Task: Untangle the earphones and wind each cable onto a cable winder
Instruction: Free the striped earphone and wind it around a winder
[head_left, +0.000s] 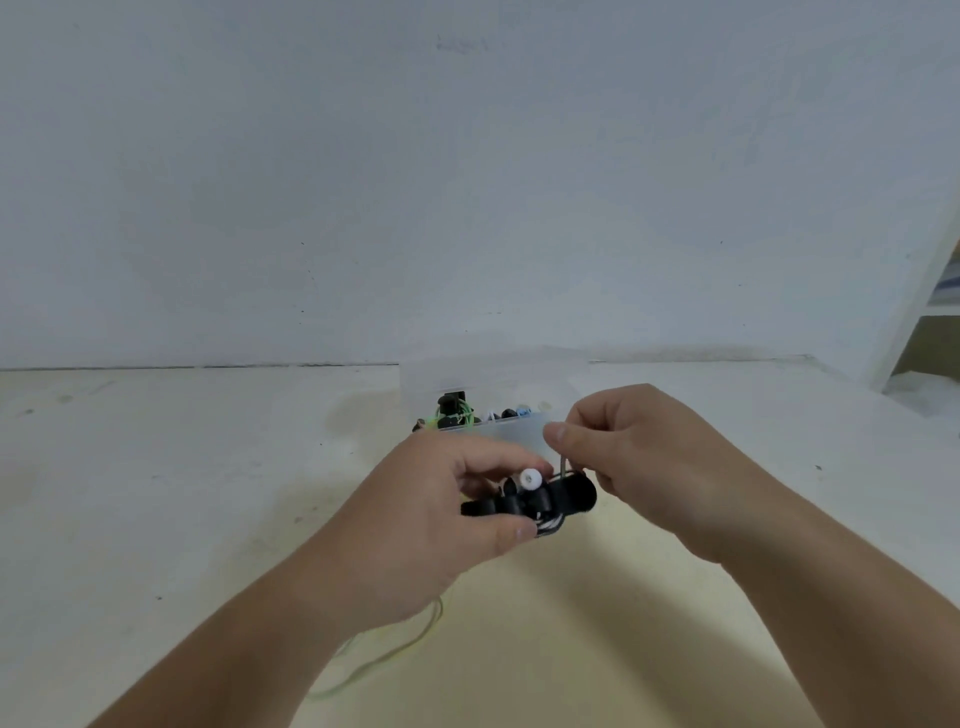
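— Fingers first: what are they doing?

— On my feed the left thumb presses the underside of the black winder. The other left fingers curl over its top, so the left hand grips it. The right thumb and forefinger pinch a grey cable that rises from the winder's right end. The remaining fingers of the right hand are curled in.

— And the earphone itself?

— I see a white earbud on top of the winder, against the left fingertips. Pale turns of cable show at the winder's underside, beside the thumb. The whole bundle is held between the two hands, above the table.

— What lies around them?

— Just behind the hands stands a clear box. In it I can make out a second winder wrapped in green, plus small pieces too blurred for me to tell. A loose green cable lies on the table under the left forearm. Beyond that I get a pale wall, and a shelf at the far right edge.
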